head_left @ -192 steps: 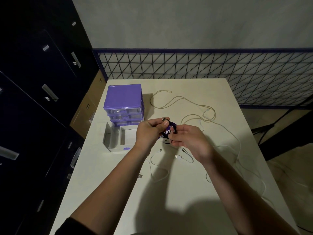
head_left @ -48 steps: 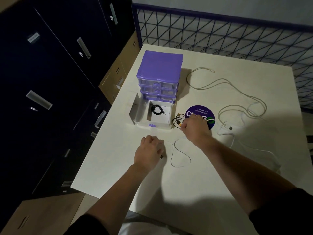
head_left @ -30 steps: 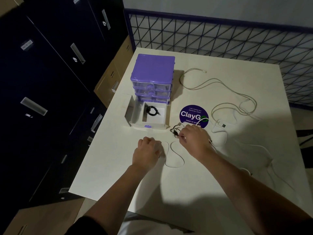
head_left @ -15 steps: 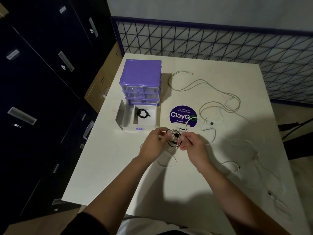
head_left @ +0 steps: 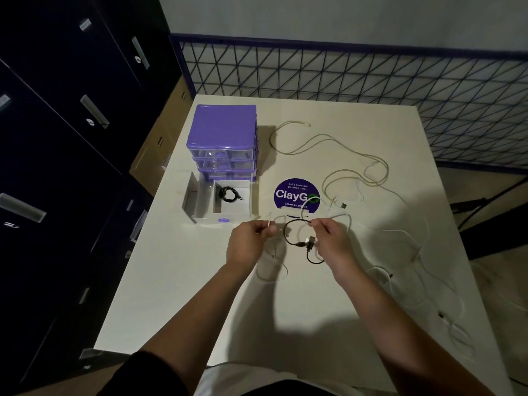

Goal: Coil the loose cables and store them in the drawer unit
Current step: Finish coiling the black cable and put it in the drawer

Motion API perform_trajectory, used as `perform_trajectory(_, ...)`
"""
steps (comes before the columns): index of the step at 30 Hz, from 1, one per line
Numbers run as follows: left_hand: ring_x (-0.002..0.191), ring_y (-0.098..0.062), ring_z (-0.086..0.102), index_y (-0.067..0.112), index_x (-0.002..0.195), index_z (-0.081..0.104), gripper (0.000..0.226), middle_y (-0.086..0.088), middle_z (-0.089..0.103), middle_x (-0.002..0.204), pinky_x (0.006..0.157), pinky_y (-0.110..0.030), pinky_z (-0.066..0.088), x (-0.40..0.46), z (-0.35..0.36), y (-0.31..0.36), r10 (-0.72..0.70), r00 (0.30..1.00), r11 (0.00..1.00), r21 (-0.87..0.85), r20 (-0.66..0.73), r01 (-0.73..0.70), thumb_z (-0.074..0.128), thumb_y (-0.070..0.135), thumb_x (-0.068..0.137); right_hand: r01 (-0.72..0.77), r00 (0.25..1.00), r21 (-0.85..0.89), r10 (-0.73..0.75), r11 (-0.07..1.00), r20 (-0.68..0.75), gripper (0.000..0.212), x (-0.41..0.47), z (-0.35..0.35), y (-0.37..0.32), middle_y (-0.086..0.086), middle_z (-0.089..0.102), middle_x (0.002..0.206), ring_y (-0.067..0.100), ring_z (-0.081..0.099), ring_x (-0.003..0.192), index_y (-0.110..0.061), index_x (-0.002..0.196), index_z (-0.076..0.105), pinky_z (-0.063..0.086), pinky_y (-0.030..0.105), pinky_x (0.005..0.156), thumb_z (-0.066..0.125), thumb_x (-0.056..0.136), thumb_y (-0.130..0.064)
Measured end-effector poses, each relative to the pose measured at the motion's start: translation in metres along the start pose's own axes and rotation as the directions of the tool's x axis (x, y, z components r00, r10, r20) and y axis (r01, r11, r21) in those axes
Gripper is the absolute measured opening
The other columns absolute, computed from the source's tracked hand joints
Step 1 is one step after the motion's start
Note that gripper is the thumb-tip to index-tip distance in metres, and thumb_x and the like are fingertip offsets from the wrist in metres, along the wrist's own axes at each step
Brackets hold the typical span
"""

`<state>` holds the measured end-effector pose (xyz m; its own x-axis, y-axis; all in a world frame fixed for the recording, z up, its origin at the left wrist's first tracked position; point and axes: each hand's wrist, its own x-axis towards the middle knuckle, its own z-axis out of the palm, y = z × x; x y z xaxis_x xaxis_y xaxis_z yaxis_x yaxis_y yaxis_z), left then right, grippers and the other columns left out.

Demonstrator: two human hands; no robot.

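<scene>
Hands were raised just above the white table [head_left: 177, 295], near its middle. The right hand [head_left: 333, 242] pinched a short black cable [head_left: 291, 224] between thumb and forefinger; the cable curved in a loop toward the left hand and hung down past its plugs below the right fingers. The left hand [head_left: 248, 242] was closed on a thin white cable [head_left: 270, 224], the end standing up from the fingertips; whether it also touched the black cable could not be told.

At 11 o'clock from the hands stood the purple drawer unit [head_left: 224, 138], its bottom drawer [head_left: 220, 202] pulled out toward the person. A coiled black cable [head_left: 228, 194] lay in the drawer's right compartment. At 12 o'clock, just beyond the hands, a round purple sticker [head_left: 294, 192] lay flat on the table. Loose white cables [head_left: 357, 167] ran from 12 to 4 o'clock across the table's right half, uncoiled, one with a USB plug [head_left: 341, 204] beside the sticker.
</scene>
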<state>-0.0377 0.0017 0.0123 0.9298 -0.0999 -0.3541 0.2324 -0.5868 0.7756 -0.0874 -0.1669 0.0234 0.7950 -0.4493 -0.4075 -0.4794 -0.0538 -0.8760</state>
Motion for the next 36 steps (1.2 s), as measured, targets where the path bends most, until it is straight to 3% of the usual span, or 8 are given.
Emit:
perform_trajectory(4,0.092,-0.017,0.066,0.026,0.108,0.073,0.025,0.002,0.074,0.099,0.075,-0.025,0.046,-0.001,-0.004,0.005,-0.001,1.000,0.991,0.135,0.030,-0.003,0.062,0.041,0.092,-0.124,0.991,0.250,0.107,0.960,0.079,0.016,-0.003,-0.010,-0.006,-0.009,0.030,0.048,0.003,0.024,0.038,-0.014,0.089,0.062,0.020,0.017,0.038,0.049,0.098,-0.018)
perform_trajectory(8,0.096,-0.024,0.065,0.022,0.096,0.073,0.023,-0.005,0.073,0.102,0.086,-0.032,0.051,-0.005,-0.004,0.010,-0.006,0.989,0.969,0.245,0.146,-0.030,0.056,0.039,0.095,-0.237,0.966,0.590,0.120,0.772,0.231,0.018,-0.009,-0.015,-0.016,-0.007,0.024,0.049,0.004,0.019,0.038,-0.012,0.088,0.053,0.014,0.020,0.040,0.043,0.102,-0.017)
perform_trajectory(13,0.091,-0.027,0.067,0.015,0.099,0.070,0.034,-0.010,0.070,0.105,0.079,-0.034,0.054,-0.025,0.000,0.034,-0.085,0.950,0.994,-0.034,0.300,0.100,0.054,0.045,0.095,-0.311,0.946,0.747,0.119,0.588,0.300,0.025,-0.011,-0.009,-0.026,-0.006,0.027,0.047,0.006,0.024,0.037,-0.014,0.084,0.050,0.023,0.019,0.036,0.035,0.104,-0.017)
perform_trajectory(17,0.074,-0.016,0.051,0.008,0.099,0.068,0.030,-0.007,0.060,0.089,0.062,-0.020,0.042,-0.034,0.000,0.044,-0.135,0.879,0.956,-0.172,0.456,0.236,0.060,0.035,0.094,-0.294,0.950,0.718,0.109,0.631,0.294,0.024,-0.013,-0.005,-0.032,-0.006,0.029,0.051,0.008,0.026,0.043,-0.016,0.083,0.049,0.025,0.020,0.043,0.036,0.103,-0.019)
perform_trajectory(22,0.061,-0.009,0.036,0.019,0.084,0.066,0.019,-0.001,0.048,0.077,0.056,-0.021,0.028,-0.025,-0.014,0.044,-0.148,0.904,0.841,-0.430,0.401,0.329,0.052,0.017,0.096,-0.198,0.965,0.515,0.074,0.834,0.252,0.023,-0.015,-0.016,-0.036,-0.005,0.055,0.074,0.009,0.054,0.076,-0.019,0.088,0.061,0.035,0.028,0.075,0.043,0.101,-0.024)
perform_trajectory(25,0.068,-0.002,0.052,0.018,0.095,0.064,0.018,0.004,0.068,0.090,0.065,-0.018,0.037,-0.022,-0.026,0.047,-0.128,0.922,0.766,-0.554,0.365,0.326,0.047,0.017,0.100,-0.179,0.961,0.406,0.070,0.896,0.267,0.022,-0.015,-0.025,-0.028,0.001,0.065,0.103,0.021,0.060,0.106,-0.015,0.095,0.065,0.046,0.040,0.090,0.043,0.101,-0.018)
perform_trajectory(30,0.087,0.001,0.066,0.017,0.096,0.050,0.011,0.007,0.075,0.093,0.072,-0.016,0.046,-0.019,-0.026,0.051,-0.033,0.962,0.784,-0.590,0.271,0.193,0.042,0.016,0.103,-0.372,0.860,0.303,0.202,0.877,0.469,0.016,-0.023,-0.016,-0.024,0.006,0.056,0.076,0.025,0.057,0.068,-0.009,0.089,0.060,0.047,0.037,0.065,0.055,0.095,-0.022)
perform_trajectory(36,0.074,0.003,0.065,0.018,0.088,0.062,0.022,0.007,0.074,0.086,0.060,-0.002,0.041,-0.022,-0.026,0.055,0.039,0.972,0.837,-0.539,0.231,0.094,0.045,0.019,0.102,-0.222,0.863,0.192,0.101,0.956,0.495,0.028,-0.025,-0.014,-0.012,0.011,0.060,0.080,0.024,0.061,0.066,-0.005,0.116,0.056,0.055,0.031,0.065,0.058,0.090,0.004)
